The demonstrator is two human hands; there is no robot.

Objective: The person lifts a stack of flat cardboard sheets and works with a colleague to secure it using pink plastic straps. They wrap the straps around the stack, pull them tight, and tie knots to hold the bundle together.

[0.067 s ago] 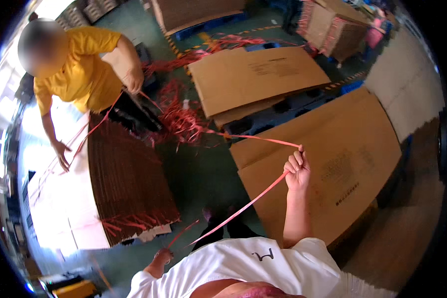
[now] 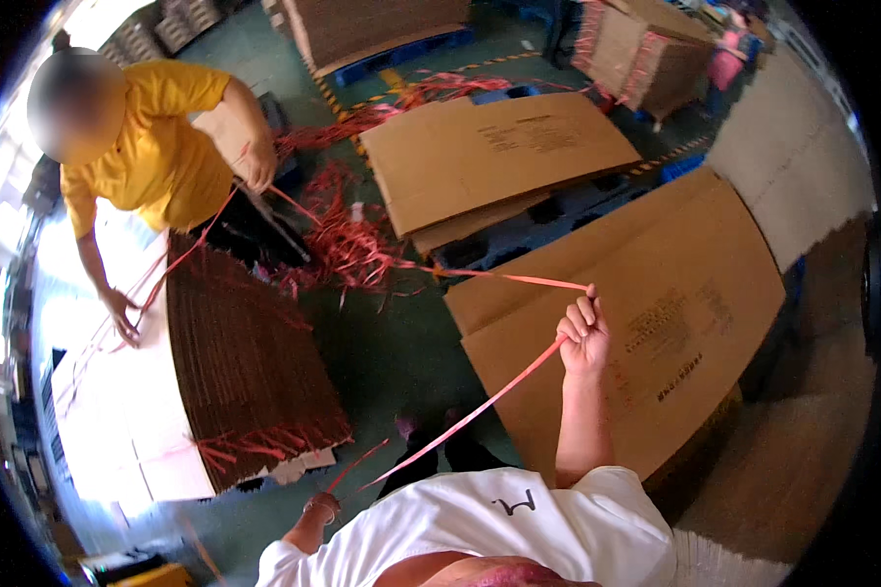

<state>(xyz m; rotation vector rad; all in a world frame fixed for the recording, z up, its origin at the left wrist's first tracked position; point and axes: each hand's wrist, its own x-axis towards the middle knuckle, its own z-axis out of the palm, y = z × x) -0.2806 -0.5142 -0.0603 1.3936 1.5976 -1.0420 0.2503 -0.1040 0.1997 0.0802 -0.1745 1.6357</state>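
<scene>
My right hand (image 2: 584, 333), raised over the cardboard on the right, is closed around a pink strap (image 2: 504, 391). One run of this strap slants down from my fist toward my body; the other leads left to a tangled heap of red strapping (image 2: 347, 245) on the floor. Low on the left, my left hand (image 2: 320, 508) is closed too, and a short red strap end (image 2: 360, 463) sticks out of it. Whether both pieces are one strap is hidden near my white shirt.
A co-worker in a yellow shirt (image 2: 157, 137) handles red strands over a strapped cardboard stack (image 2: 250, 362) at left. Large flat cardboard sheets (image 2: 646, 323) lie at right, with another cardboard pile (image 2: 499, 157) on a blue pallet beyond. Farther back stands a bundled stack (image 2: 646, 59).
The view has shifted slightly, so the surroundings sit a little farther left. Both my hands keep their grip, nearly unmoved.
</scene>
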